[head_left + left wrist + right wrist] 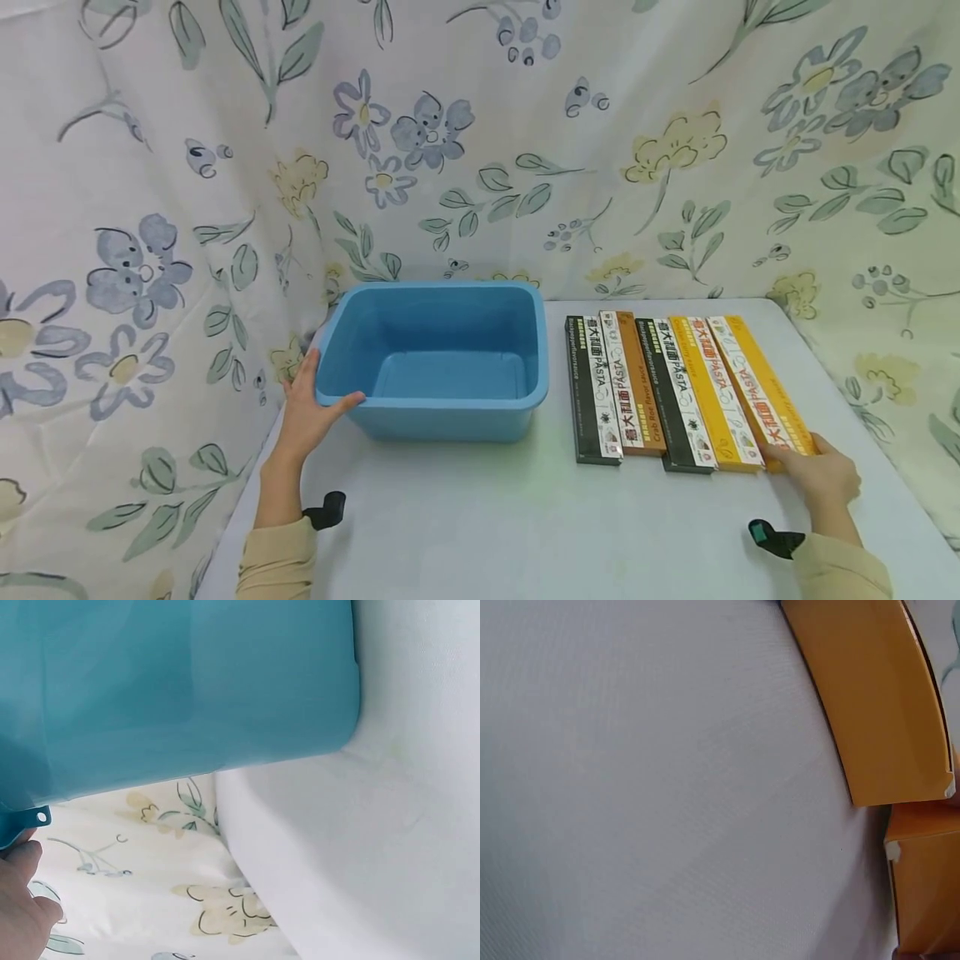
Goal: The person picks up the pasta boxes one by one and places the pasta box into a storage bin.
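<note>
My left hand (303, 412) grips the left front corner of a blue plastic basin (450, 425), thumb along the front rim and fingers up the left side. In the left wrist view the fingers (22, 862) meet a small tab with a hole under the rim. Nothing lies inside the basin. At the right, my right hand (821, 475) holds the near end of the rightmost yellow pasta box (765, 387), thumb on one side and fingers on the other. That hand is almost wholly outside the right wrist view, where ends of yellow boxes (877, 712) show.
Left of the held box, more flat pasta boxes lie side by side: a yellow one (716, 392), two black ones (675, 396) and a brown one (633, 383). They rest on a white table (525, 525). A floral curtain (480, 125) hangs behind and at both sides.
</note>
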A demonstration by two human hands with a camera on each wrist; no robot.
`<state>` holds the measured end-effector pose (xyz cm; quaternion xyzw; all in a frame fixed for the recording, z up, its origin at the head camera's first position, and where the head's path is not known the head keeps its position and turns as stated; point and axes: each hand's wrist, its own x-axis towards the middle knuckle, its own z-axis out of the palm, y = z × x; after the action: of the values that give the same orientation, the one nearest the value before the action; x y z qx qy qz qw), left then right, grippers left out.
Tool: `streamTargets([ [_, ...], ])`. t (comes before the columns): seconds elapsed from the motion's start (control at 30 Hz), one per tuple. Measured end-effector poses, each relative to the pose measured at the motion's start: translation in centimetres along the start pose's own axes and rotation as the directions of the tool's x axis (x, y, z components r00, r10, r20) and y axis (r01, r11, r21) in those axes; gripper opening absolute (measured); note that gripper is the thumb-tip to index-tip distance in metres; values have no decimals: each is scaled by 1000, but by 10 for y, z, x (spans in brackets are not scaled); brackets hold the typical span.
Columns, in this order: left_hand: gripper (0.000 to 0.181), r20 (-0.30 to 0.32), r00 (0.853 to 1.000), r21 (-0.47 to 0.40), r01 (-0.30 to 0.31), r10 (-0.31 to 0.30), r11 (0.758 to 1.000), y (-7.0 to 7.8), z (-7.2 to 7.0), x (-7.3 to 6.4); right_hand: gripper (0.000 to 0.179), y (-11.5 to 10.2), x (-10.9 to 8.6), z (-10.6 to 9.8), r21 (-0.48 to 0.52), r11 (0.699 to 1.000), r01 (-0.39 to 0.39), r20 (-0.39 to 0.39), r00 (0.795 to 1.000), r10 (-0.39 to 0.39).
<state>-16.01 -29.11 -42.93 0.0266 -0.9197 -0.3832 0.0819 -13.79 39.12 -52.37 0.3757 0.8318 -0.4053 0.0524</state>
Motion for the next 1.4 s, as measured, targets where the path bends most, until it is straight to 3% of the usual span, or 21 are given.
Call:
streamTargets([
  [0.43,108,-9,1000,6,-23,23,1000,1,0,-1,102,-1,-5,-3,152,988,-16,-112,993,33],
  [0.9,108,16,1000,-9,11,-11,1000,2,-2,-2,93,-10,-13,-5,110,992,66,-178,983,-46],
  [1.17,107,41,997,16,64,-65,998,4,-3,-2,96,-23,-20,-15,81,990,113,-169,981,-98],
  [1.4,108,34,997,23,64,-65,998,3,-2,0,92,-37,-28,-22,60,982,179,-176,970,-166],
])
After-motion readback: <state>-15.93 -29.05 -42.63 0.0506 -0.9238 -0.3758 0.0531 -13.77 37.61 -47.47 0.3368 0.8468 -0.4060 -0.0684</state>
